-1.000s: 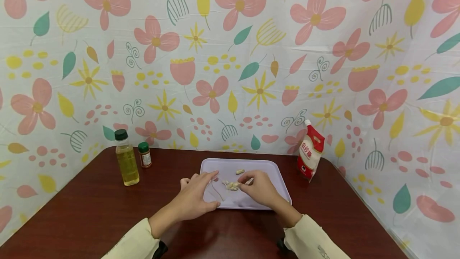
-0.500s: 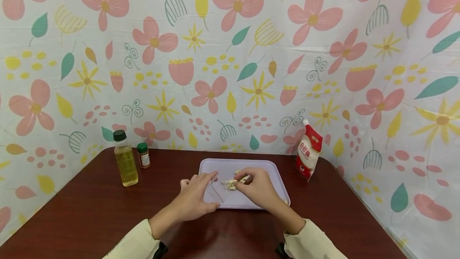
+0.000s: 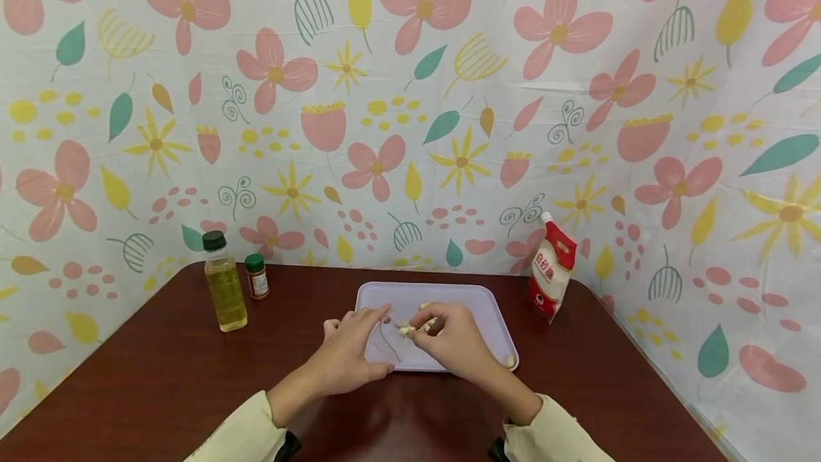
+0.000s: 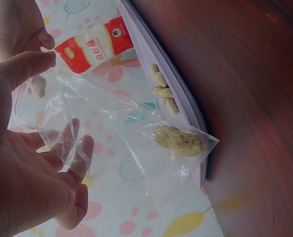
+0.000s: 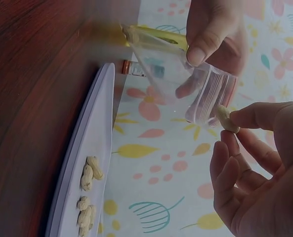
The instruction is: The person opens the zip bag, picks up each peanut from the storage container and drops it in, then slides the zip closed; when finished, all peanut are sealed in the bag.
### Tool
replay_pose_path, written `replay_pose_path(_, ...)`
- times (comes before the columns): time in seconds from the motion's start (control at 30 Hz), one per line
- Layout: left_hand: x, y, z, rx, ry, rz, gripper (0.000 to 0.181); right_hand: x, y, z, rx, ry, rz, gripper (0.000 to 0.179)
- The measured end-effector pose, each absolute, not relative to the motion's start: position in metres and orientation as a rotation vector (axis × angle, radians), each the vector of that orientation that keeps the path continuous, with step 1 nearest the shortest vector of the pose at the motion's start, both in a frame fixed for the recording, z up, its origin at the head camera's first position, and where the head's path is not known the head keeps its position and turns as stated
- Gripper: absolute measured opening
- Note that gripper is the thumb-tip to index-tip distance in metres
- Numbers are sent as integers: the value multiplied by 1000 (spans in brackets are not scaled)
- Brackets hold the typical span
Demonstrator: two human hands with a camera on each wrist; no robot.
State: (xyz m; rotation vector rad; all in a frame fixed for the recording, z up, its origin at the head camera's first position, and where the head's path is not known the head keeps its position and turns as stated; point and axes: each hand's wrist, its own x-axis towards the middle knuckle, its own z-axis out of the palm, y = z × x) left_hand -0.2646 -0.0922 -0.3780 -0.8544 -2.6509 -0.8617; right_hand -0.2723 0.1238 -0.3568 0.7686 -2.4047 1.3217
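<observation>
My left hand [image 3: 349,355] holds a clear zip bag [image 4: 121,123] by its mouth, thumb on one side and fingers on the other. One peanut [image 4: 178,140] lies in the bag's bottom corner. Between thumb and fingertips my right hand [image 5: 265,158] pinches another unshelled peanut [image 5: 227,118], right at the bag's zip opening. Beneath both hands is a pale lilac tray [image 3: 398,292]. More peanuts [image 5: 89,174] lie on it, partly hidden behind the right hand in the head view.
An oil bottle [image 3: 226,294] and a small green-capped jar [image 3: 257,280] stand at the table's back left. A red and white sugar pouch [image 3: 551,273] stands at the back right. A flowered curtain [image 3: 410,127] encloses the table [image 3: 128,376].
My right hand has moved left from over the peanuts to the bag's mouth, a peanut in its fingertips. The left hand and the bag stay nearly in place.
</observation>
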Motion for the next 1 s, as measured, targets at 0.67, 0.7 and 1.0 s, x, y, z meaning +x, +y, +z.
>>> replay_pose_path(0.67,-267,-91,-378,-870,-2644,-886,81,-276,122,-360,824,-2443,1267,4)
replay_pose_path(0.7,-267,-91,-378,-870,-2644,-886,81,-276,122,-360,826,-2446,1266,4)
replay_pose_path(1.0,-267,-90,-378,-852,-2646,-868,81,-275,122,-360,803,-2471,1249,5)
